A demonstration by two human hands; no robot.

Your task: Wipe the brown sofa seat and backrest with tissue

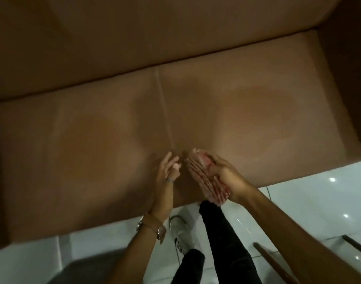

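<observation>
The brown sofa seat (93, 140) fills the middle of the head view, with a seam running down its centre and the backrest (155, 33) above it. My right hand (226, 173) is shut on a pink-and-white striped tissue pack (204, 177), held just above the seat's front edge. My left hand (166, 177) hovers beside the pack, fingers apart and pointing toward its top end. A small pale bit shows at its fingertips; whether it is tissue I cannot tell.
The sofa's right armrest (347, 68) rises at the right. White glossy floor tiles (298, 197) lie in front of the sofa. My black trouser leg (222, 238) and white shoe (181, 232) stand close to the seat. A brown wooden bar (274, 263) slants at bottom right.
</observation>
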